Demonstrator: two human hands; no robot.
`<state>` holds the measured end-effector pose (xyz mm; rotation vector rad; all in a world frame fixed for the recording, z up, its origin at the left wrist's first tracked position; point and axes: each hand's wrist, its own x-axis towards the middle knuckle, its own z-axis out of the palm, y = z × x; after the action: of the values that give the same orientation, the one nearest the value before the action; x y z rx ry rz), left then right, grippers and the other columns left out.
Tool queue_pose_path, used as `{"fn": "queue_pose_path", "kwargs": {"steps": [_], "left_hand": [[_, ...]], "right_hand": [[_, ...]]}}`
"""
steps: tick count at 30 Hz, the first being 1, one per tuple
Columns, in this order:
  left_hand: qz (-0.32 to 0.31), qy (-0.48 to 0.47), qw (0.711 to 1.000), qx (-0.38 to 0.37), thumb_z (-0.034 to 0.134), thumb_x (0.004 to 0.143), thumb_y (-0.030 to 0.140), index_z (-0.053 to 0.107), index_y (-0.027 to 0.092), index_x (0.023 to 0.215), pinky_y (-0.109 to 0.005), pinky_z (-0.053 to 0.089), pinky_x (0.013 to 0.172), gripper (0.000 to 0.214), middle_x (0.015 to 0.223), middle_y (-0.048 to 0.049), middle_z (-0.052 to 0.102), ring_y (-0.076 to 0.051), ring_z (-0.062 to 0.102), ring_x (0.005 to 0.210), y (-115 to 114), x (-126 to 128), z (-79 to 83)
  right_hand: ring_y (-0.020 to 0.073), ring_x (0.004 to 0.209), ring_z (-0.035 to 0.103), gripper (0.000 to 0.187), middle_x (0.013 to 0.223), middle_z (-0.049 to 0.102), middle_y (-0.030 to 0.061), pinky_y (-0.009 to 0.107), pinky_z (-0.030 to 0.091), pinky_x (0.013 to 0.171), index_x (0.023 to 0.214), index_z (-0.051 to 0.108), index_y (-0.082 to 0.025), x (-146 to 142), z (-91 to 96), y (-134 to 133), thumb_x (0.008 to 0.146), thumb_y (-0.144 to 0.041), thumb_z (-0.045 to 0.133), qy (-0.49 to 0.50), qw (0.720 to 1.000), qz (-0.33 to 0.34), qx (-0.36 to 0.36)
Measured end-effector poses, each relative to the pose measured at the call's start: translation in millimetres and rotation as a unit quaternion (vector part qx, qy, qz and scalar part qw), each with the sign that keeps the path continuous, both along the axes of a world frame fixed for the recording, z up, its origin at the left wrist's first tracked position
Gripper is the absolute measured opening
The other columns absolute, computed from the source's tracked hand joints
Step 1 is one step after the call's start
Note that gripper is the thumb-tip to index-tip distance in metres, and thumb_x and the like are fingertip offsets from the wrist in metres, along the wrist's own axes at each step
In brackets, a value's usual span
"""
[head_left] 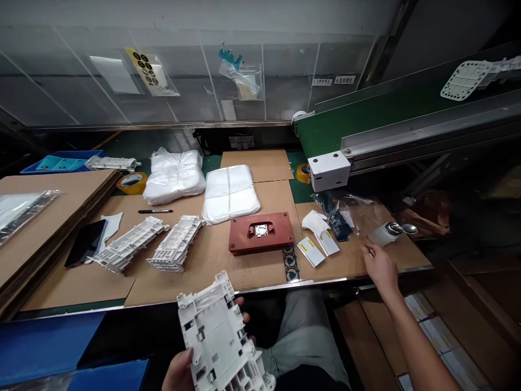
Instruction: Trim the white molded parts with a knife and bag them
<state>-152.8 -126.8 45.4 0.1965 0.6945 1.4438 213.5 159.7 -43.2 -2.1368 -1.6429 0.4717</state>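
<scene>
My left hand [179,370] grips a white moulded plastic frame [217,328] in front of my lap, below the table edge. The thumb lies along its left side and fingertips show at its right. My right hand [381,267] is over the right end of the table with its fingers pinched together; a small dark thing shows at the fingertips, too small to name. Just beyond that hand is a translucent bottle [379,235] with a metal top, its round lid [409,229] standing open. Two similar white plastic frames [130,243] [177,243] lie on the cardboard at the left.
A red-brown fixture block [260,247] sits mid-table. Right of it are white cards with yellow strips [311,252] and crumpled plastic film. Bundled white bags [232,190], tape rolls [132,183] and a black pen [155,211] lie behind. A green conveyor [366,117] rises at right.
</scene>
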Motion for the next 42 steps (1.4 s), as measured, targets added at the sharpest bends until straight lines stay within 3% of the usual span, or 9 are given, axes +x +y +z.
{"fn": "queue_pose_path", "kwargs": {"steps": [5, 8, 14, 17, 23, 26, 30, 36, 42], "left_hand": [[0.023, -0.062, 0.997, 0.048, 0.055, 0.083, 0.026, 0.052, 0.021, 0.148, -0.061, 0.047, 0.107, 0.065, 0.153, -0.0158, 0.051, -0.045, 0.058, 0.129, -4.5, 6.6, -6.6], [0.033, -0.069, 0.996, 0.052, 0.056, 0.081, 0.022, 0.049, 0.024, 0.15, -0.058, 0.05, 0.105, 0.07, 0.154, -0.0122, 0.049, -0.041, 0.061, 0.127, -10.4, 10.9, -6.3], [0.033, -0.143, 0.989, -0.007, 0.058, 0.086, 0.038, 0.081, 0.018, 0.106, -0.056, 0.05, 0.106, 0.036, 0.106, -0.0119, 0.08, -0.042, 0.067, 0.118, -15.9, 19.8, -1.5], [0.081, -0.129, 0.987, -0.053, 0.063, 0.081, 0.037, 0.08, 0.014, 0.106, -0.057, 0.052, 0.102, 0.039, 0.101, -0.0147, 0.08, -0.044, 0.069, 0.112, -12.8, 26.8, 3.2], [0.175, -0.089, 0.966, -0.169, 0.066, 0.072, 0.033, 0.064, 0.008, 0.132, -0.061, 0.055, 0.092, 0.065, 0.109, -0.0212, 0.077, -0.047, 0.071, 0.105, -1.8, 40.2, 18.8], [0.222, -0.056, 0.955, -0.187, 0.071, 0.067, 0.029, 0.059, 0.011, 0.136, -0.06, 0.054, 0.094, 0.073, 0.099, -0.0171, 0.079, -0.045, 0.072, 0.102, 1.5, 46.6, 19.8], [0.275, 0.024, 0.942, -0.189, 0.076, 0.065, 0.024, 0.058, 0.017, 0.137, -0.051, 0.052, 0.1, 0.074, 0.097, -0.0096, 0.079, -0.039, 0.07, 0.108, 3.2, 58.1, 16.9], [0.244, 0.044, 0.952, -0.178, 0.076, 0.069, 0.025, 0.059, 0.017, 0.132, -0.046, 0.051, 0.1, 0.066, 0.104, -0.0098, 0.077, -0.036, 0.068, 0.112, -0.1, 65.8, 10.5], [0.225, 0.047, 0.958, -0.173, 0.075, 0.069, 0.026, 0.06, 0.015, 0.13, -0.046, 0.051, 0.099, 0.063, 0.108, -0.012, 0.076, -0.037, 0.068, 0.112, -3.8, 62.9, 8.9]], "right_hand": [[0.0245, 0.107, 0.063, 0.029, 0.125, 0.063, 0.0114, 0.045, 0.05, 0.094, 0.117, 0.065, -0.016, -32.5, -3.0, -14.2, 0.1, -0.037, 0.057, -0.051, 0.997, 0.059, 0.008], [0.0235, 0.107, 0.062, 0.03, 0.124, 0.064, 0.0099, 0.037, 0.05, 0.093, 0.118, 0.067, -0.018, -70.5, -4.0, -33.5, 0.099, -0.039, 0.056, -0.046, 0.985, 0.164, 0.006], [0.0417, 0.117, 0.054, 0.044, 0.117, 0.065, 0.0217, 0.048, 0.048, 0.091, 0.124, 0.067, -0.01, -123.1, -6.0, -46.0, 0.088, -0.035, 0.063, -0.057, 0.966, 0.253, -0.018], [0.0456, 0.116, 0.054, 0.042, 0.114, 0.065, 0.0268, 0.054, 0.046, 0.094, 0.119, 0.069, -0.004, -124.9, -0.1, -40.8, 0.086, -0.029, 0.061, -0.044, 0.966, 0.255, -0.029], [0.0315, 0.106, 0.067, 0.043, 0.114, 0.071, 0.0142, 0.043, 0.053, 0.095, 0.117, 0.069, -0.016, -123.3, 40.7, -73.8, 0.086, -0.046, 0.065, 0.073, 0.95, 0.295, -0.072], [0.0233, 0.109, 0.068, 0.044, 0.122, 0.071, 0.0033, 0.031, 0.056, 0.089, 0.123, 0.064, -0.029, -135.6, 74.9, -119.3, 0.086, -0.051, 0.067, 0.188, 0.906, 0.358, -0.126], [0.0223, 0.104, 0.067, 0.034, 0.118, 0.069, 0.0024, 0.031, 0.057, 0.084, 0.115, 0.065, -0.029, -164.1, 104.9, -171.2, 0.084, -0.041, 0.072, 0.251, 0.861, 0.419, -0.142], [0.0235, 0.108, 0.064, 0.031, 0.117, 0.066, 0.0067, 0.032, 0.055, 0.089, 0.121, 0.064, -0.025, -181.5, 100.3, -194.3, 0.094, -0.041, 0.064, 0.292, 0.834, 0.465, -0.063], [0.0228, 0.107, 0.068, 0.028, 0.118, 0.069, 0.0074, 0.024, 0.06, 0.077, 0.117, 0.075, -0.027, -177.2, 96.1, -191.1, 0.098, -0.04, 0.059, 0.359, 0.816, 0.421, -0.166]]}}
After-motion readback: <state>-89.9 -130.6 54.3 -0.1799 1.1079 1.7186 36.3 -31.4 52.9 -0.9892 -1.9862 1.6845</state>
